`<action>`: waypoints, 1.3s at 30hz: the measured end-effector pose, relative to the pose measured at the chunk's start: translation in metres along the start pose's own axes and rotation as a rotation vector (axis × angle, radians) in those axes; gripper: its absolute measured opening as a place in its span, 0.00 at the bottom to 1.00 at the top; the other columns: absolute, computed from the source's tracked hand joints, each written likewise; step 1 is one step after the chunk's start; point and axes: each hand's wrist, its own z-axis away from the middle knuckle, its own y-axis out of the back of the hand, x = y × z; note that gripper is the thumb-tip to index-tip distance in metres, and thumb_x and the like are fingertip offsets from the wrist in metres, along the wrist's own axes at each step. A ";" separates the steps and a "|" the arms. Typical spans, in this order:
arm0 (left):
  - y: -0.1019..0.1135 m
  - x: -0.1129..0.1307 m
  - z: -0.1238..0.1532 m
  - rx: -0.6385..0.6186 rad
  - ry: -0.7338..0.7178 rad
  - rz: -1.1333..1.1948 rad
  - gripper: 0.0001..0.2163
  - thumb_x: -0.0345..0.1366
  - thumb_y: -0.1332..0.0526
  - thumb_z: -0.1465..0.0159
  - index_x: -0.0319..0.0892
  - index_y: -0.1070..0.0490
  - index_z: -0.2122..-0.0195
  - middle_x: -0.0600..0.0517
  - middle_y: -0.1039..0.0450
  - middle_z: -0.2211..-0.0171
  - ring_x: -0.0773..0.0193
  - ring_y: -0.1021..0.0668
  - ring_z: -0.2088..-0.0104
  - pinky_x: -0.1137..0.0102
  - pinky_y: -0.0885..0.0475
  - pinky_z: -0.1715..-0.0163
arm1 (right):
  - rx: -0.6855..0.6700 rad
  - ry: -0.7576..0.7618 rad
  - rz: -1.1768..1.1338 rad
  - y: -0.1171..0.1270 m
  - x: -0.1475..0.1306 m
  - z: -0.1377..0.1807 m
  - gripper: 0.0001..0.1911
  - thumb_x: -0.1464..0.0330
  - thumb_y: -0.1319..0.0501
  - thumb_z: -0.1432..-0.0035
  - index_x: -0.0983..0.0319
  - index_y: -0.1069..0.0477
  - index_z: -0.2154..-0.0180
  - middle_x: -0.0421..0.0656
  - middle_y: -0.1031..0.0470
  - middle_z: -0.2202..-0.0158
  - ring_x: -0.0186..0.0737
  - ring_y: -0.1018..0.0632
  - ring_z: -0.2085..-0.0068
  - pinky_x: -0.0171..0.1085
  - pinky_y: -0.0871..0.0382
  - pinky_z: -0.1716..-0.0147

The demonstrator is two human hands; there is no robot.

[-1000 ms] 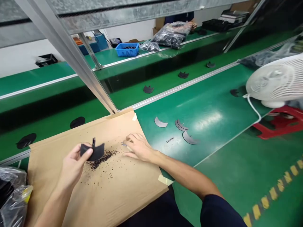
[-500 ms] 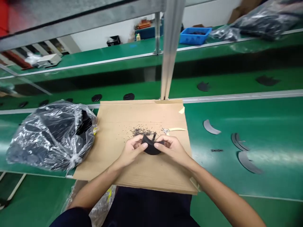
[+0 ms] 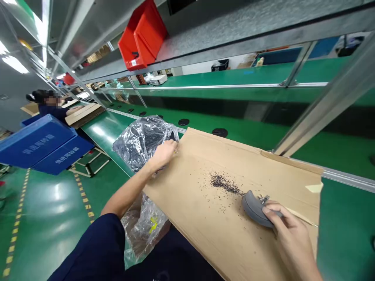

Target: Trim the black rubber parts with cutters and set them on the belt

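My right hand point(image 3: 290, 228) pinches a curved dark grey plastic piece point(image 3: 256, 210) between thumb and fingers, over the right part of a cardboard sheet point(image 3: 193, 210). Behind that piece are the metal jaws of nippers point(image 3: 263, 199), with a pale handle partly hidden by my hand. My left hand point(image 3: 164, 154) is at the mouth of a clear plastic bag point(image 3: 137, 142) filled with dark pieces. Its fingers curl there, and I cannot make out what they hold. Small black bits point(image 3: 224, 182) lie scattered across the cardboard between my hands.
Several flat black pieces point(image 3: 219, 132) lie on the green surface behind the cardboard. A red bin point(image 3: 143, 37) sits on the shelf above, and a metal post point(image 3: 316, 105) rises at right. Blue crates point(image 3: 55, 144) and a co-worker point(image 3: 51, 103) are at far left.
My view has swung left. My left hand has let go of the curved piece and moved to the plastic bag. My right hand alone keeps the piece, now tilted and further from the bag.
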 end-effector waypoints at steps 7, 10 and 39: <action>-0.005 -0.039 -0.025 0.020 0.040 -0.159 0.07 0.34 0.39 0.35 0.37 0.24 0.60 0.37 0.25 0.57 0.42 0.24 0.49 0.54 0.31 0.48 | -0.021 -0.025 -0.081 -0.009 -0.004 0.009 0.19 0.50 0.32 0.52 0.57 0.29 0.76 0.45 0.25 0.67 0.46 0.24 0.62 0.40 0.29 0.65; -0.013 -0.031 -0.031 0.051 0.031 -0.182 0.08 0.32 0.42 0.34 0.37 0.23 0.61 0.37 0.26 0.55 0.44 0.24 0.49 0.57 0.31 0.50 | -0.020 -0.047 -0.100 -0.009 -0.005 0.010 0.19 0.50 0.31 0.52 0.58 0.30 0.77 0.44 0.26 0.67 0.46 0.25 0.62 0.40 0.29 0.64; -0.077 0.153 0.064 -0.363 -0.144 1.519 0.19 0.45 0.33 0.37 0.45 0.32 0.48 0.49 0.23 0.56 0.67 0.21 0.67 0.72 0.24 0.66 | -0.234 -0.073 -0.233 -0.020 -0.009 0.034 0.19 0.52 0.33 0.43 0.59 0.32 0.73 0.41 0.29 0.67 0.38 0.29 0.65 0.38 0.33 0.63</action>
